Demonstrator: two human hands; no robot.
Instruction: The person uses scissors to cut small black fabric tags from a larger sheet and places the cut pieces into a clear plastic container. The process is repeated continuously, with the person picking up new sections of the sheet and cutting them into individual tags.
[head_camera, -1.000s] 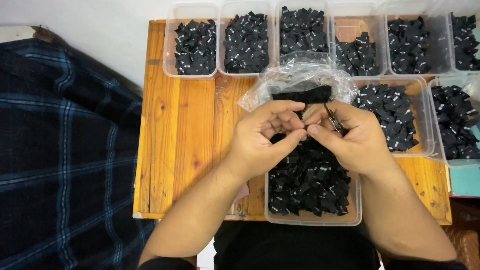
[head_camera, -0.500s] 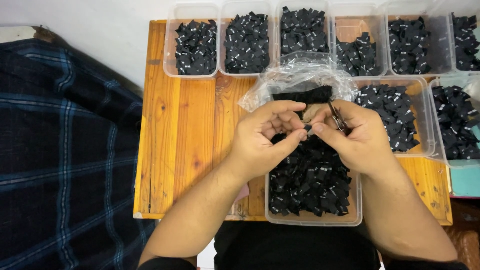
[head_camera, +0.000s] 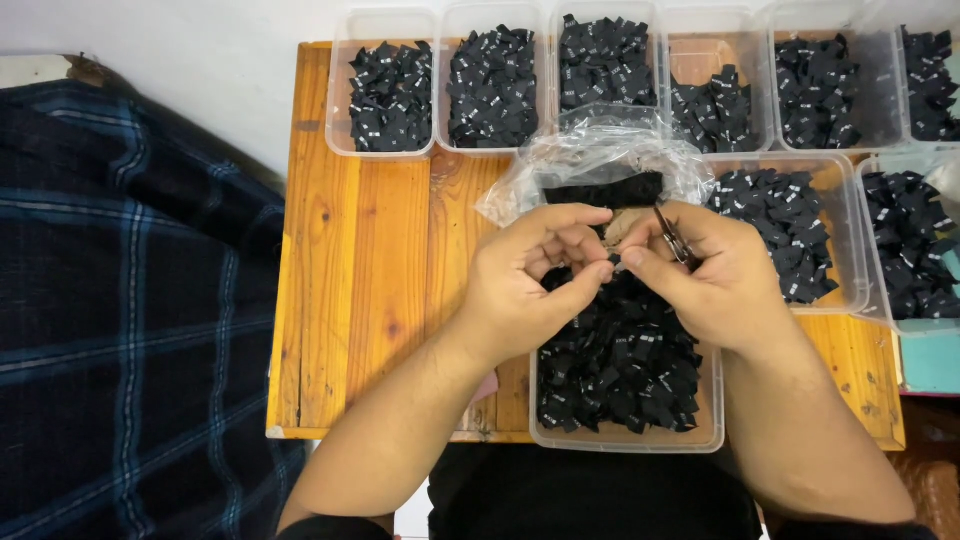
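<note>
Little has shifted since the earlier frames: both hands remain over the same tray, fingertips drawn slightly closer together. Left hand (head_camera: 530, 285) has thumb and forefinger pinched on a small black fabric label (head_camera: 606, 268), held between the two hands just above the near clear plastic tray (head_camera: 625, 438). Right hand (head_camera: 715, 280) grips small scissors (head_camera: 676, 238) in a closed fist, its thumb tip meeting the same label. Beneath both hands, the near tray is filled with loose black labels. Just beyond the fingertips lies a crumpled clear plastic bag (head_camera: 600, 150) holding a black bundle. Farther beyond, a row of clear trays (head_camera: 440, 80) holds sorted black labels; two more such trays sit to the right of the right hand. All rest on a wooden table (head_camera: 370, 290). Left of the left forearm lies dark plaid cloth (head_camera: 120, 300).
</note>
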